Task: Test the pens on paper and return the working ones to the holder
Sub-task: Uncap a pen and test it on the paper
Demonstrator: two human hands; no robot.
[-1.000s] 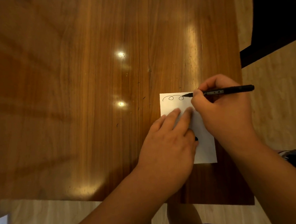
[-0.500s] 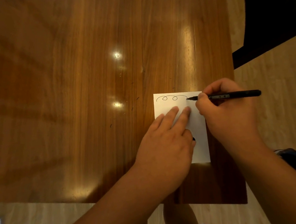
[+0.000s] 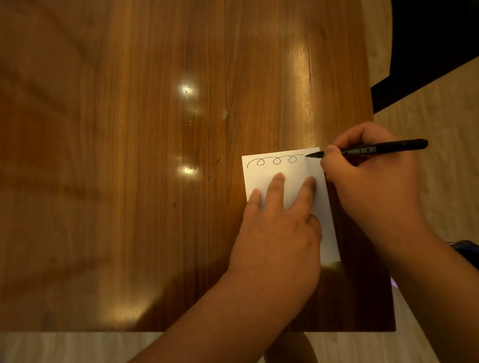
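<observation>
The looping line (image 3: pixel 273 161) along the 12 o'clock edge of the paper (image 3: pixel 320 204) has grown from two loops to three, and now ends in a short tail at the pen (image 3: pixel 372 149) tip. The right hand (image 3: pixel 372 189) has carried the pen toward 3 o'clock, so the tip now sits near the paper's 3 o'clock corner. The left hand (image 3: pixel 276 235) fingers (image 3: pixel 275 187) have spread wider on the sheet.

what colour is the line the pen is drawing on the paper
Black: a row of loops along the top of the white paper, drawn by the black pen. Head view.
</observation>
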